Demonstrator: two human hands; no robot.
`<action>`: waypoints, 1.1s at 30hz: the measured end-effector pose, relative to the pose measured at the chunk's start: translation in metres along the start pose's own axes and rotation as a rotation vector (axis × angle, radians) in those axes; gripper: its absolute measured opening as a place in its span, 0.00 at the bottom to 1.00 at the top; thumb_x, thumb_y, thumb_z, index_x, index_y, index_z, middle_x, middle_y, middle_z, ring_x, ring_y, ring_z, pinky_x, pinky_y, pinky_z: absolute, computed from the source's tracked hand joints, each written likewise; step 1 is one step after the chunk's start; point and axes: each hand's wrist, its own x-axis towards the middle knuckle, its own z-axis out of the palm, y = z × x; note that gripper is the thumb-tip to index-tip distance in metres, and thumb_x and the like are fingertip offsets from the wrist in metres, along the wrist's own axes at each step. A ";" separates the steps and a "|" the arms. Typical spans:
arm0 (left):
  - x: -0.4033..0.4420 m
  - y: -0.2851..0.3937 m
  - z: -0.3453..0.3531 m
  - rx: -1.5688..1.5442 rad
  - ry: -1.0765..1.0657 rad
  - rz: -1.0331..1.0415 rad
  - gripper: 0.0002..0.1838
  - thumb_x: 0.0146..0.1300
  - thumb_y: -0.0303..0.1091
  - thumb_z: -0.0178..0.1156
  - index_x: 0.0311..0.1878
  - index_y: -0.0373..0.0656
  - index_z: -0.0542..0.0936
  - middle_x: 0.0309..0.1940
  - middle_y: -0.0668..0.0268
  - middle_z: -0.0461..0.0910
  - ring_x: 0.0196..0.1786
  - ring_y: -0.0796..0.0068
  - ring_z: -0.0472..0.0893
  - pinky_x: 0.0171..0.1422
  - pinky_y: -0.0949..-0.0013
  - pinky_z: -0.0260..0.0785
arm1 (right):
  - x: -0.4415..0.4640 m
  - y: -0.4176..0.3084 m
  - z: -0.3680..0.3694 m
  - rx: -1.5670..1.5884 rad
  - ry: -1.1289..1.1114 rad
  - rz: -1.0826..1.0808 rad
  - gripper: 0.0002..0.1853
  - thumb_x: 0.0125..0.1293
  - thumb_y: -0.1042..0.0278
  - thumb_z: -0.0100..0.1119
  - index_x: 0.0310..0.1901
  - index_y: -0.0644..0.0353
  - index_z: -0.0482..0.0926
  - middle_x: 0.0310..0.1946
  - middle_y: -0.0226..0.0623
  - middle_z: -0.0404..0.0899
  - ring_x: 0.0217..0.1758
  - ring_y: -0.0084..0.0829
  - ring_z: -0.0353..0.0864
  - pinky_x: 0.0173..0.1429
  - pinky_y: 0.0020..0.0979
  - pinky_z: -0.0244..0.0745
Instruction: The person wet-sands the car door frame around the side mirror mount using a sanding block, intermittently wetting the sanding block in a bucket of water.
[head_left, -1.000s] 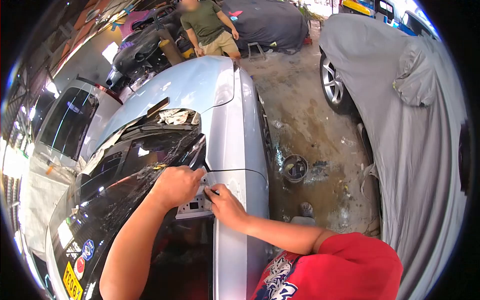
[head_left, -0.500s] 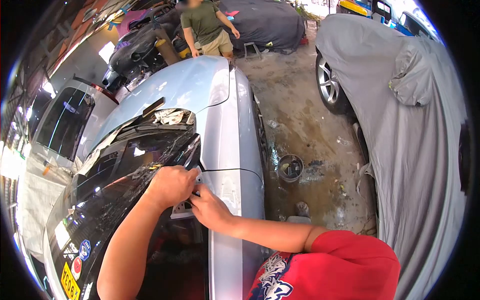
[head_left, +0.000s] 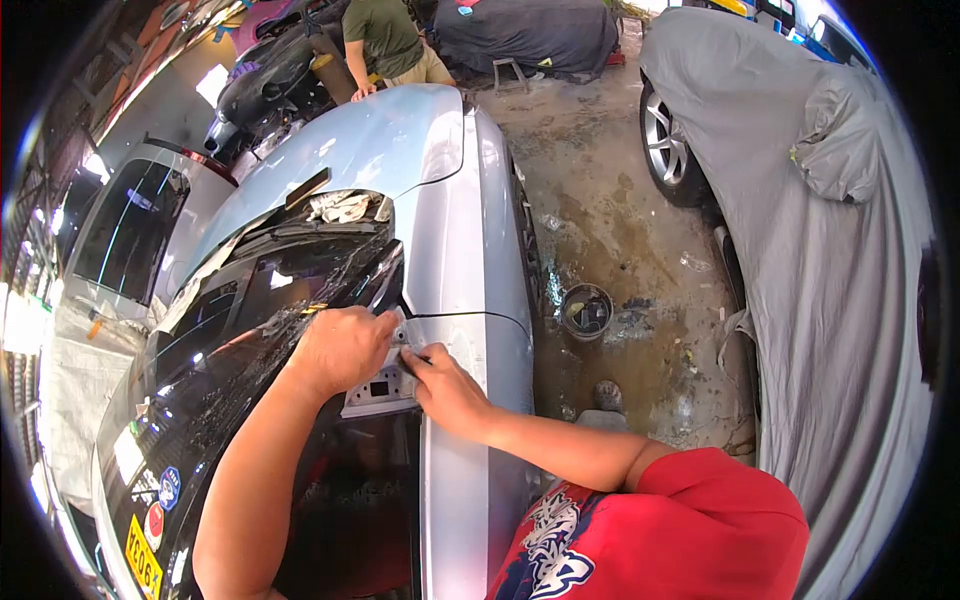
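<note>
In the head view, my left hand (head_left: 345,348) is closed at the front corner of the car's side window, fingertips at the top of a pale metal mounting plate (head_left: 375,392). What those fingers hold, if anything, is hidden. Just right of it, my right hand (head_left: 450,392) is pinched closed beside the plate. A small dark thing shows at its fingertips, too small to name. A square cut-out and small holes are visible in the plate. Around both hands lie the silver-blue car's fender (head_left: 440,270), its windshield (head_left: 235,345) and the dark side window (head_left: 345,510).
Ahead, a person in a green shirt (head_left: 390,40) leans at the hood (head_left: 330,140), one hand on its edge. A bucket (head_left: 587,311) stands on the wet floor. To the right is a car under a grey cover (head_left: 800,250); a small stool (head_left: 510,75) stands farther back.
My right hand has shifted slightly right, away from my left hand, uncovering more of the plate. The person ahead has bent toward the hood and put a hand on it.
</note>
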 end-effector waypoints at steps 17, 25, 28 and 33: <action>0.003 0.001 -0.003 -0.042 -0.101 -0.121 0.14 0.74 0.35 0.59 0.59 0.48 0.83 0.30 0.54 0.86 0.36 0.49 0.87 0.42 0.48 0.80 | -0.008 -0.011 0.004 0.011 0.001 -0.002 0.28 0.69 0.78 0.58 0.71 0.66 0.76 0.57 0.50 0.74 0.52 0.52 0.83 0.59 0.45 0.81; 0.003 0.001 -0.001 -0.033 -0.033 -0.083 0.12 0.73 0.37 0.61 0.55 0.46 0.83 0.26 0.55 0.85 0.33 0.51 0.87 0.39 0.48 0.81 | 0.001 0.003 -0.019 -0.001 -0.010 0.046 0.27 0.70 0.79 0.54 0.71 0.67 0.77 0.55 0.51 0.75 0.52 0.52 0.83 0.59 0.45 0.80; 0.002 0.000 0.000 -0.027 -0.012 -0.061 0.11 0.72 0.38 0.61 0.53 0.46 0.83 0.24 0.55 0.84 0.31 0.51 0.87 0.37 0.49 0.81 | -0.001 0.005 -0.003 -0.019 -0.038 0.046 0.26 0.70 0.77 0.55 0.70 0.67 0.77 0.55 0.51 0.75 0.52 0.53 0.83 0.58 0.46 0.81; 0.003 0.000 0.000 -0.026 -0.028 -0.087 0.11 0.72 0.38 0.61 0.53 0.46 0.82 0.24 0.54 0.85 0.31 0.50 0.87 0.37 0.48 0.81 | -0.009 0.000 -0.016 0.024 -0.128 0.091 0.26 0.70 0.75 0.57 0.69 0.66 0.78 0.57 0.52 0.74 0.53 0.55 0.84 0.59 0.48 0.82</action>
